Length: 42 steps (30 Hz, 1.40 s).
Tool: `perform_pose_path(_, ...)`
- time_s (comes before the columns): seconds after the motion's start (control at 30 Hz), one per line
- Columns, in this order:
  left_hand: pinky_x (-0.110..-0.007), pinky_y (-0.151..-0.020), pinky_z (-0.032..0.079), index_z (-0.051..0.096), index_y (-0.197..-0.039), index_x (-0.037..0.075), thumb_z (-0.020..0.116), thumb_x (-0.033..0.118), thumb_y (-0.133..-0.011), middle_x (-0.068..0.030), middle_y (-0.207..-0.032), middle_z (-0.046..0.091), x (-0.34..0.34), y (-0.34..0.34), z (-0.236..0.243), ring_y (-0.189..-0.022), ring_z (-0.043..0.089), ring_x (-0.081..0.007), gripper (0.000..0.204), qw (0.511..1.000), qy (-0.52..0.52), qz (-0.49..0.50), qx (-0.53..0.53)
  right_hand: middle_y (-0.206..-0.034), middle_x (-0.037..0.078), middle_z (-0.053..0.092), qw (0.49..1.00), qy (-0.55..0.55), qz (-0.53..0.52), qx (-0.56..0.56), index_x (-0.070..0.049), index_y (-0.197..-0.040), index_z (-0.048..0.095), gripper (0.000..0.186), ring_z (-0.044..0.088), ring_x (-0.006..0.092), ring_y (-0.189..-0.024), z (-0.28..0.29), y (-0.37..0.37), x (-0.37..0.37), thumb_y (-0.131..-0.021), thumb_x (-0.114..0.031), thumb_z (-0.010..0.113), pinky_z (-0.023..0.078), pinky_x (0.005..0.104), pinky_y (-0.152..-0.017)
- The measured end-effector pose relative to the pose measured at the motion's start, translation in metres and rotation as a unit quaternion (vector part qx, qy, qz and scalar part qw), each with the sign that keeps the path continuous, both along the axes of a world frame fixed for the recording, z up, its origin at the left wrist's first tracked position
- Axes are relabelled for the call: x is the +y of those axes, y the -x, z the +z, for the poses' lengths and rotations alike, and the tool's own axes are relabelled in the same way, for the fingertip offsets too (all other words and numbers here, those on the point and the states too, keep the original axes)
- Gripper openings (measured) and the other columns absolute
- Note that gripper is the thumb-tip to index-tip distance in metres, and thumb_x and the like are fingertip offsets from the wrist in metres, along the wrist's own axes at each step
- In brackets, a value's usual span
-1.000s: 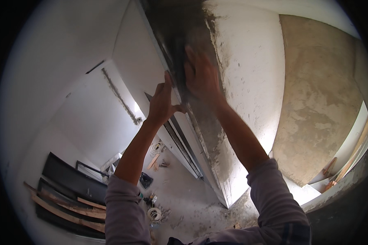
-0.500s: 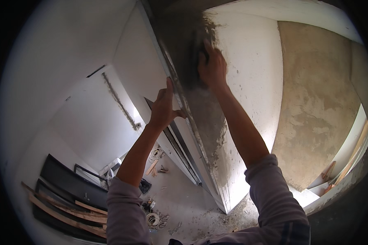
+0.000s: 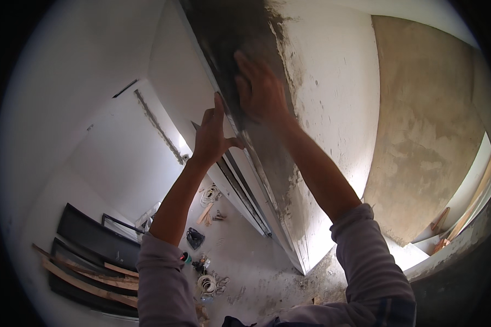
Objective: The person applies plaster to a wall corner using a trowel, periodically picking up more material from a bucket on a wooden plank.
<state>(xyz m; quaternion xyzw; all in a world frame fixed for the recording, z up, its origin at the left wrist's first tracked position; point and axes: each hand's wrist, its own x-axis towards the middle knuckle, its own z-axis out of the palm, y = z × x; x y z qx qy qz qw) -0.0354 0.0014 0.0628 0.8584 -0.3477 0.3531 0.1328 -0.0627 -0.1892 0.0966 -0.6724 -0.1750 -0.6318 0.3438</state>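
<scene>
My left hand [image 3: 210, 136] grips a long pale straight strip [image 3: 259, 177] along the edge of a plastered column, thumb hooked out to the side and fingers along the strip. Just right of it, my right hand [image 3: 261, 92] is pressed against the dark wet cement band [image 3: 221, 27], blurred, its fingers curled over something dark that I cannot make out. The band has a ragged edge against white painted wall [image 3: 333, 82], with streaks of cement.
Dark panels [image 3: 90, 234] and wooden planks [image 3: 90, 283] lean at the lower left. Cable coils [image 3: 207, 283], a black bag [image 3: 195, 238] and scraps lie on the floor [image 3: 240, 256] below. A beige plastered wall [image 3: 420, 125] stands right, and a ledge [image 3: 442, 256] runs at lower right.
My right hand went up and right half a second ago, showing a dark object in it, and is now back lower left near my left hand. My left hand still holds the edge.
</scene>
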Motion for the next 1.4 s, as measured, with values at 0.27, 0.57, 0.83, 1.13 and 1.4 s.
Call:
perform_pose_path(0.27,-0.044,-0.093,0.052,0.006,-0.158,0.001,0.096,0.030,-0.050,-0.0245,-0.123,0.055,-0.022,0.002,0.002,-0.114,0.057,-0.0418,0.144,0.999,0.015,-0.048,-0.010,-0.116,0.025,0.064,0.996,-0.063,-0.050,-0.035,-0.009,-0.136,0.058,0.045,0.062,0.0426,-0.108,0.041,-0.016,-0.036,-0.092,-0.016,0.061,0.052,0.0495,-0.091)
perform_pose_path(0.57,-0.044,-0.097,0.050,-0.003,-0.159,0.003,0.097,0.027,-0.054,-0.0204,-0.126,0.052,-0.018,0.007,0.004,-0.116,0.054,-0.0395,0.146,1.000,-0.005,-0.024,-0.005,-0.119,0.025,0.064,0.990,-0.118,-0.036,0.063,-0.012,-0.139,0.057,0.049,0.061,0.0433,-0.114,0.049,-0.004,-0.044,-0.090,-0.015,0.063,0.054,0.0487,-0.091)
perform_pose_path(0.83,-0.045,-0.095,0.050,-0.002,-0.159,0.003,0.096,0.026,-0.055,-0.0215,-0.124,0.053,-0.001,0.011,0.010,-0.116,0.054,-0.0397,0.145,1.000,-0.003,-0.026,-0.012,-0.111,0.027,0.065,0.993,-0.097,-0.039,0.061,-0.009,-0.134,0.060,0.044,0.064,0.0455,-0.103,0.027,-0.015,-0.038,-0.091,-0.016,0.061,0.053,0.0508,-0.087)
perform_pose_path(1.13,-0.046,-0.091,0.052,-0.001,-0.159,0.003,0.096,0.027,-0.054,-0.0223,-0.123,0.053,0.011,0.004,0.008,-0.112,0.056,-0.0408,0.145,0.999,-0.005,-0.026,-0.029,-0.103,0.025,0.065,1.000,-0.006,-0.027,0.009,-0.011,-0.135,0.061,0.047,0.066,0.0437,-0.095,-0.027,-0.005,-0.016,-0.088,-0.013,0.064,0.054,0.0500,-0.080)
perform_pose_path(1.4,-0.045,-0.091,0.052,0.001,-0.159,0.003,0.097,0.025,-0.054,-0.0226,-0.121,0.053,0.001,0.008,0.003,-0.112,0.056,-0.0408,0.143,1.000,-0.006,-0.015,-0.016,-0.106,0.027,0.066,0.993,-0.001,-0.075,-0.096,-0.005,-0.132,0.061,0.044,0.064,0.0457,-0.101,0.018,-0.024,-0.006,-0.091,-0.020,0.062,0.053,0.0516,-0.087)
